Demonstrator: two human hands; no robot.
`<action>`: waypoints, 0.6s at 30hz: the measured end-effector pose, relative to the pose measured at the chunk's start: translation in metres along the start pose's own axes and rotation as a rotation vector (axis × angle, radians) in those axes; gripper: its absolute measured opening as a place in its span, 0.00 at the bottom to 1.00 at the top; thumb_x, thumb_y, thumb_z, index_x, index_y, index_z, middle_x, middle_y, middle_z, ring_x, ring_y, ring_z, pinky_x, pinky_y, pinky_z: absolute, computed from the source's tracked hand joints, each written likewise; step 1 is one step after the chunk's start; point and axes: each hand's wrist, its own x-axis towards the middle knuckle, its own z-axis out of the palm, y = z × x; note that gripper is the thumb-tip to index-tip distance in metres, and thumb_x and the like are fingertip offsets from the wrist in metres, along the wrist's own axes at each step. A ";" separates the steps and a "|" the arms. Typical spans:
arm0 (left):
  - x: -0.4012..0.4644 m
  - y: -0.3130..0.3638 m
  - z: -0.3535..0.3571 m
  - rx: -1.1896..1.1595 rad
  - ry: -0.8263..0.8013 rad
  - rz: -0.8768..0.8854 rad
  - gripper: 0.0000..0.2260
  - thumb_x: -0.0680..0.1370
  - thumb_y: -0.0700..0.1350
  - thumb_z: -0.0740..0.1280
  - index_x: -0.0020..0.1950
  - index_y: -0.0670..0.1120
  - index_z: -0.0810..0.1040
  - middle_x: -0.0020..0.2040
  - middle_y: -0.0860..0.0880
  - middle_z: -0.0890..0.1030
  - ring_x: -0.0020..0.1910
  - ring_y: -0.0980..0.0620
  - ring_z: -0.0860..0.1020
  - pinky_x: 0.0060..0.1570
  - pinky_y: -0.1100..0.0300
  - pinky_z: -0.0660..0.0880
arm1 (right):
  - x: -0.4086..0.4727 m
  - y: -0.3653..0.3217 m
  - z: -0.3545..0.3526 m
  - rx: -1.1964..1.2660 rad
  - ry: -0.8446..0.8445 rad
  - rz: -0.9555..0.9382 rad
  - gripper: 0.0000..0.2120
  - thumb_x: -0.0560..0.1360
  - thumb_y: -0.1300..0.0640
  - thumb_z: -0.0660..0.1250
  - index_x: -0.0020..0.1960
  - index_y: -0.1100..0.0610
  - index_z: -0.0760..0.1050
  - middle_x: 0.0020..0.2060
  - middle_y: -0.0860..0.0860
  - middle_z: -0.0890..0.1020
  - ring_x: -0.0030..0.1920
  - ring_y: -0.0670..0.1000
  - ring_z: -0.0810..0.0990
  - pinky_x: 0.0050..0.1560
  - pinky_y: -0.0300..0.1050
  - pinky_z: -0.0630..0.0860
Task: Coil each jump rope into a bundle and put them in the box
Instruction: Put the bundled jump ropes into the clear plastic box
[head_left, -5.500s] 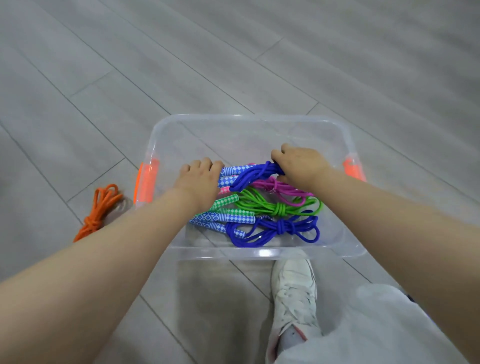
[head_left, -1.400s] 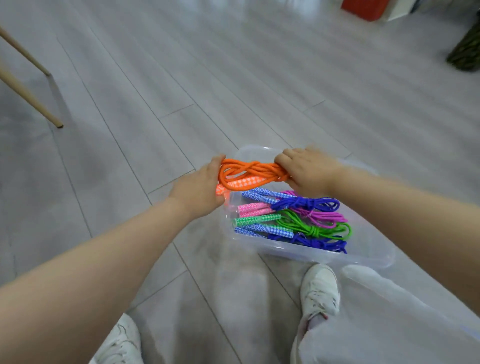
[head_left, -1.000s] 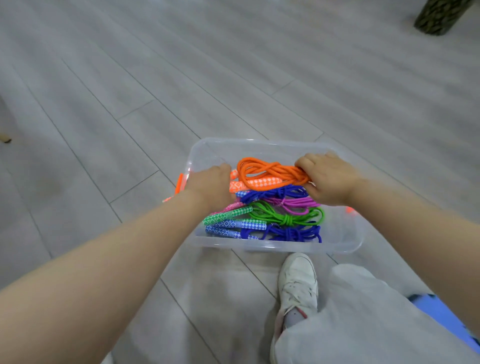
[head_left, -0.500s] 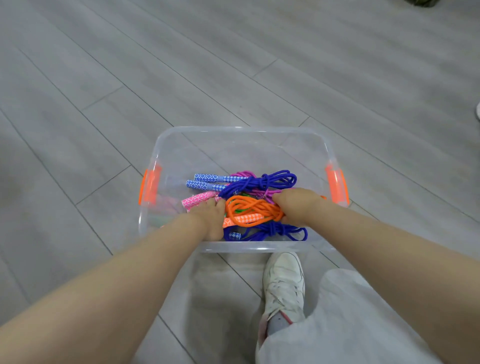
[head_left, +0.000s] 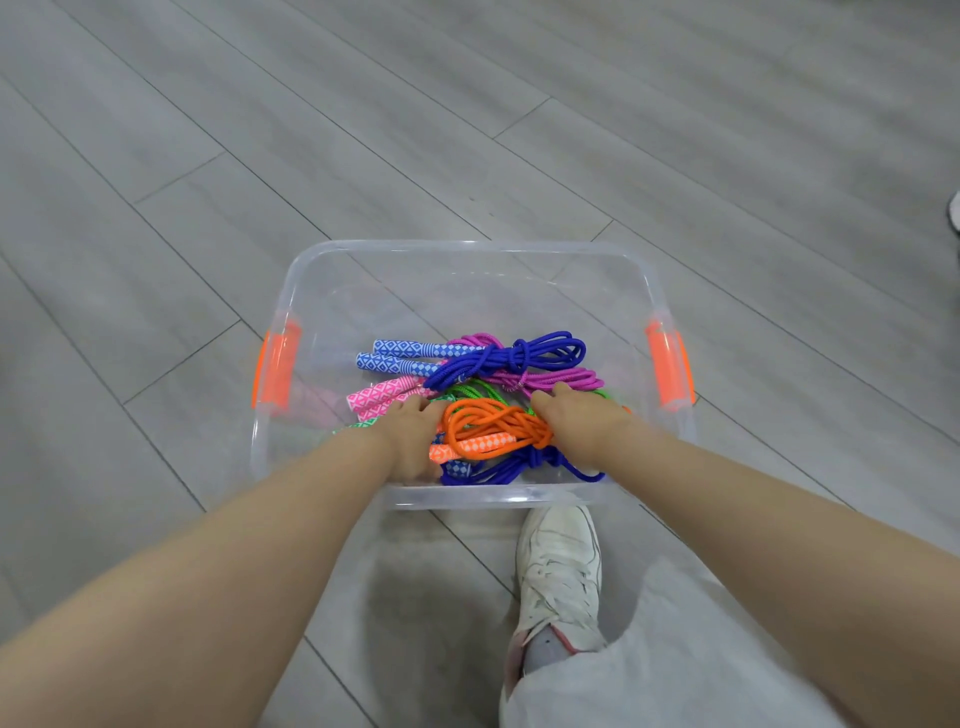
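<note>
Orange rope bundle (head_left: 493, 431) now lowered into box (head_left: 467, 249), lying left-right.

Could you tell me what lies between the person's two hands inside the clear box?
In the head view, the coiled orange jump rope lies between the left hand and right hand, atop other ropes.

ropes (head_left: 483, 395) in box (head_left: 467, 249), shoe (head_left: 558, 561) before

A single head-worn wide-angle view looks steeply down and forward from the person's own standpoint. It sits close above the clear box (head_left: 470, 249) on the grey plank floor (head_left: 208, 130), both forearms reaching in from the bottom corners and a white shoe (head_left: 560, 566) at the lower edge. Straight lines bow near the borders.
</note>
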 end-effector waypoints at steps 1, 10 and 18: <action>-0.001 0.001 -0.002 0.002 0.012 -0.012 0.43 0.72 0.54 0.72 0.78 0.48 0.50 0.75 0.41 0.58 0.73 0.40 0.58 0.71 0.51 0.57 | 0.000 0.000 -0.001 0.009 -0.012 0.001 0.16 0.74 0.65 0.65 0.60 0.59 0.67 0.55 0.58 0.73 0.51 0.60 0.78 0.43 0.51 0.72; -0.028 -0.001 -0.035 0.297 0.107 -0.133 0.13 0.75 0.48 0.66 0.58 0.48 0.74 0.59 0.47 0.75 0.59 0.45 0.75 0.55 0.51 0.74 | -0.012 0.015 -0.010 -0.158 -0.034 0.013 0.06 0.75 0.55 0.65 0.44 0.53 0.68 0.42 0.49 0.76 0.41 0.53 0.76 0.36 0.46 0.70; -0.018 0.000 -0.012 0.298 -0.186 -0.137 0.16 0.77 0.50 0.67 0.61 0.44 0.76 0.61 0.44 0.78 0.58 0.44 0.77 0.56 0.54 0.74 | -0.006 0.007 -0.005 -0.060 -0.304 -0.052 0.01 0.77 0.59 0.63 0.48 0.56 0.70 0.41 0.53 0.76 0.40 0.54 0.73 0.40 0.46 0.70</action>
